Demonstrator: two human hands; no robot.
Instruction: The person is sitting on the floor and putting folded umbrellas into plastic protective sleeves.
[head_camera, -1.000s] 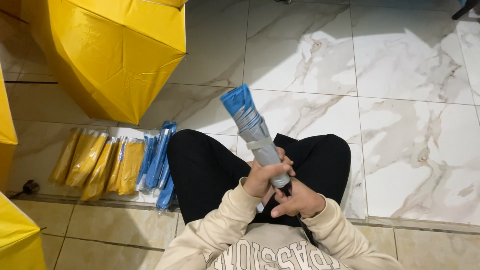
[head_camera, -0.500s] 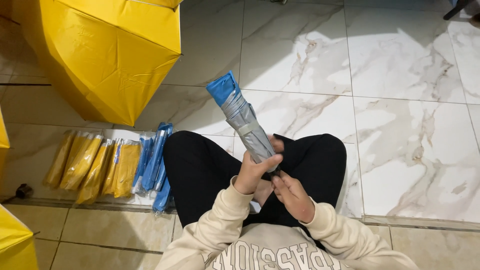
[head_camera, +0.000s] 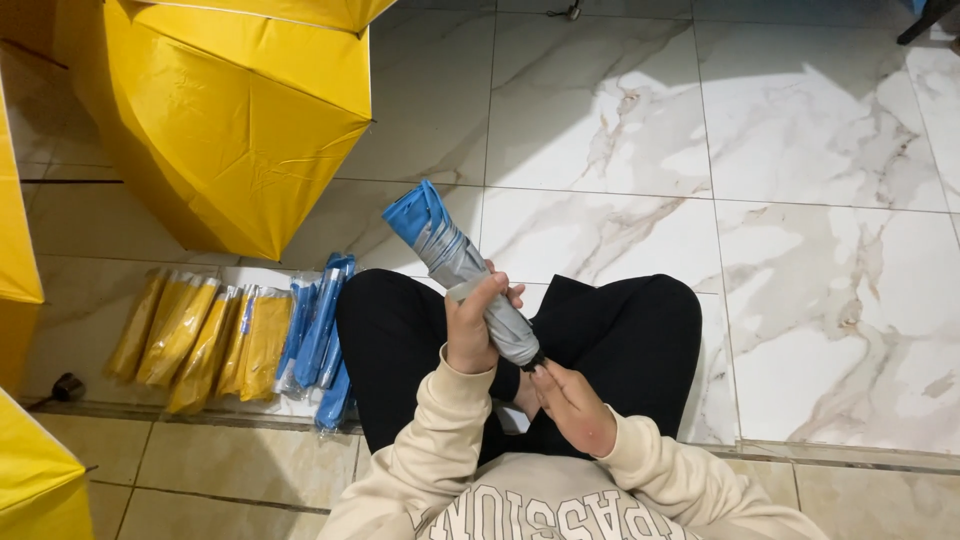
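I sit cross-legged on a marble tile floor in black trousers and a cream sweatshirt. My left hand (head_camera: 472, 325) is wrapped around the middle of a folded umbrella (head_camera: 440, 245), grey with a blue edge, which points up and to the left. My right hand (head_camera: 572, 405) sits at the umbrella's lower end, fingers on the dark handle tip near my lap.
An open yellow umbrella (head_camera: 235, 130) stands at the upper left. Folded yellow umbrellas in clear sleeves (head_camera: 200, 335) and a few blue ones (head_camera: 320, 335) lie in a row on the floor beside my left knee. More yellow fabric (head_camera: 35, 470) shows at the left edge.
The folded umbrella has swung its blue end further left. My left hand moved up onto its middle, and my right hand dropped lower to the handle end.
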